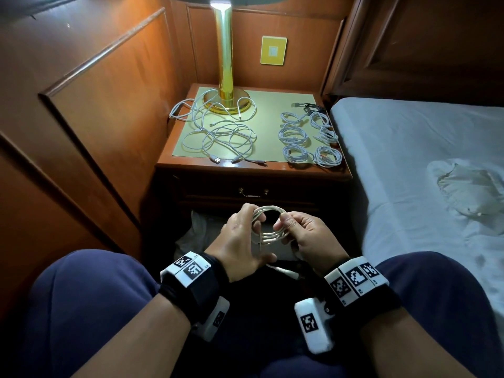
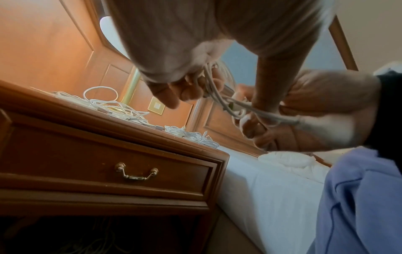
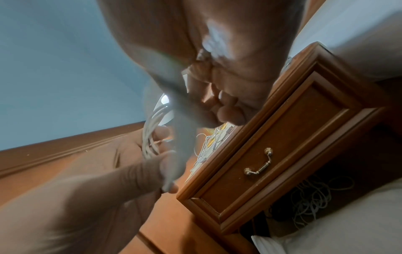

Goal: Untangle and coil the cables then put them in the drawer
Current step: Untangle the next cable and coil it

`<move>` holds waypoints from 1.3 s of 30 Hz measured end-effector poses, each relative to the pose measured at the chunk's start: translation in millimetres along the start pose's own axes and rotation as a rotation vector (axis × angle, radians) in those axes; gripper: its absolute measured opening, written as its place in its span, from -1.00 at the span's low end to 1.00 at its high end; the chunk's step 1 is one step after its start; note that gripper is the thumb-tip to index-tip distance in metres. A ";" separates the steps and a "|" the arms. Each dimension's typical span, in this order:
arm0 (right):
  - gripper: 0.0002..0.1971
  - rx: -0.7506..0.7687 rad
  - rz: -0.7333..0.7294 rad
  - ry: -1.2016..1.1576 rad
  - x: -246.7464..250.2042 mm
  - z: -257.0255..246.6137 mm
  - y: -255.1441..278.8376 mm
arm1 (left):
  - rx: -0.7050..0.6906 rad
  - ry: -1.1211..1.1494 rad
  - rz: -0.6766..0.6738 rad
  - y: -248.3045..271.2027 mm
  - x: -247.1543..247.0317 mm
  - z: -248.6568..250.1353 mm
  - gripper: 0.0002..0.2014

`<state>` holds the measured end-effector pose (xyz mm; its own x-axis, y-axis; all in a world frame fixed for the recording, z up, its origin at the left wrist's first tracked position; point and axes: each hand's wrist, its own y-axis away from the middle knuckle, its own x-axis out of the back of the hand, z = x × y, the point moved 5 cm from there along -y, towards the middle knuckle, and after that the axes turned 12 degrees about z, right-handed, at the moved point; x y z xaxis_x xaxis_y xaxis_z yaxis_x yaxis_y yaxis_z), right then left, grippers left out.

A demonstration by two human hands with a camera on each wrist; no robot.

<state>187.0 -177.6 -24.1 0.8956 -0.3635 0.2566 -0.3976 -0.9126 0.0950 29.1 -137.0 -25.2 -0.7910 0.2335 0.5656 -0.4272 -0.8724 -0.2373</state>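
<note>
Between my knees I hold a white cable coil (image 1: 268, 223) in both hands, in front of the nightstand. My left hand (image 1: 245, 236) grips the coil's left side, fingers curled round the strands (image 2: 214, 86). My right hand (image 1: 297, 230) pinches its right side, and the blurred coil (image 3: 152, 130) shows near its fingers in the right wrist view. A loose end with a plug (image 1: 283, 271) hangs below. A tangle of white cables (image 1: 221, 132) lies on the nightstand's left half. Several coiled cables (image 1: 308, 137) lie on its right half. The drawer (image 1: 252, 192) is closed.
A brass lamp (image 1: 225, 55) stands at the back of the nightstand (image 1: 275, 166). A bed with a white sheet (image 1: 409, 159) is on the right, wood panelling on the left. Below the drawer, an open shelf holds more cables (image 3: 315, 197). My blue-clad knees flank my hands.
</note>
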 end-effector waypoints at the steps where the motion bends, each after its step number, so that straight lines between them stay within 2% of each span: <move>1: -0.68 0.000 -0.001 -0.006 1.0 -1.4 -0.1 | -0.029 0.033 0.024 -0.8 -0.2 1.3 -0.24; 3: -0.68 0.006 0.014 -0.020 4.1 -3.0 -1.6 | -0.031 0.079 0.095 -3.7 2.6 5.0 -0.22; 5: -0.68 0.016 0.023 -0.040 6.6 -2.9 -3.7 | 0.084 0.175 0.144 -5.2 6.1 2.4 -0.34; 8: -0.66 0.012 0.018 -0.110 6.7 -3.3 -3.3 | 0.255 0.363 0.117 -3.5 5.0 -1.2 -0.44; 13: -0.67 0.018 -0.004 -0.180 1.0 -6.2 1.5 | 0.257 0.289 0.217 -2.0 5.9 -2.4 -0.52; 16: -0.68 0.038 -0.012 -0.164 0.1 -7.7 2.4 | 0.353 0.365 0.262 0.2 3.9 -1.2 -0.56; 19: -0.70 0.034 -0.029 -0.130 -1.3 -6.2 3.3 | 0.469 0.528 0.239 1.8 -3.1 -0.8 -0.66; 23: -0.71 0.068 -0.014 -0.081 -1.4 -2.0 2.1 | 0.549 0.675 0.243 2.8 -3.4 -6.9 -0.71; 27: -0.73 0.110 -0.014 -0.078 -0.8 -0.1 -0.2 | 0.599 0.833 0.252 2.7 -2.5 -6.0 -0.91; 31: -0.77 0.152 -0.054 -0.019 -4.4 -4.7 3.7 | 0.604 0.775 0.253 2.2 -4.8 -9.8 -0.90; 35: -0.81 0.187 -0.101 0.014 -10.4 -6.6 7.8 | 0.704 0.791 0.258 1.9 -8.1 -16.5 -0.94; 39: -0.84 0.149 -0.025 -0.052 -10.5 -3.8 5.9 | 0.709 0.879 0.234 -0.6 -7.3 -16.2 -0.91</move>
<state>174.5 -178.4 -22.6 0.9156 -0.3456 0.2057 -0.3442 -0.9379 -0.0438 28.0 -131.1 -42.0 -0.9693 0.0096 -0.2457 -0.1081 -0.9140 0.3909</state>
